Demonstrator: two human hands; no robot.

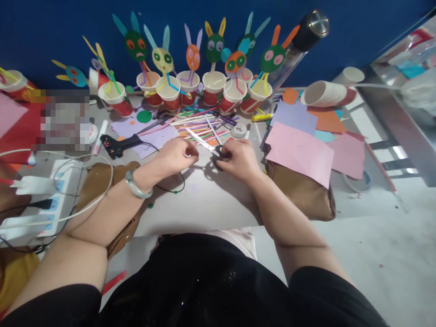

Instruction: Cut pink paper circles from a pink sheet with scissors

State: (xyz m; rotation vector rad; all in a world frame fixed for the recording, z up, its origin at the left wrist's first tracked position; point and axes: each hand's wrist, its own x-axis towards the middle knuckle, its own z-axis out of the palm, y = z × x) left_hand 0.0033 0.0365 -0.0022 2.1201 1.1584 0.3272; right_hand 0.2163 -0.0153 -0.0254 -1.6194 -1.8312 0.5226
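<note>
Black-handled scissors (pixel 205 144) sit in my right hand (pixel 240 159), its fingers wrapped round the handles, over the middle of the tabletop (pixel 204 204); the blades point up and leftward. My left hand (pixel 175 156) is curled near the tips, thumb and fingers close together, and I cannot tell whether it pinches a small scrap or nothing at all.

Much of the making looks finished to me: a row of rabbit-eared paper figures (pixel 162 60) stands in white and red paper cups (pixel 169 97) along the blue wall (pixel 68 32), eyes fixed on and bent legs hanging over some rims. One blue figure (pixel 77 76) at the left leans low. More may be left to do, since a pile of coloured sticks (pixel 194 122) and a pink sheet (pixel 299 154) remain to hand, and a paper cup (pixel 323 94) lies on its side at the right. The glue gun (pixel 119 144) rests on lilac paper (pixel 163 136).

As for writing, the red cup bands carry pale markings, too small for me to read, and I can make out no brand anywhere.
</note>
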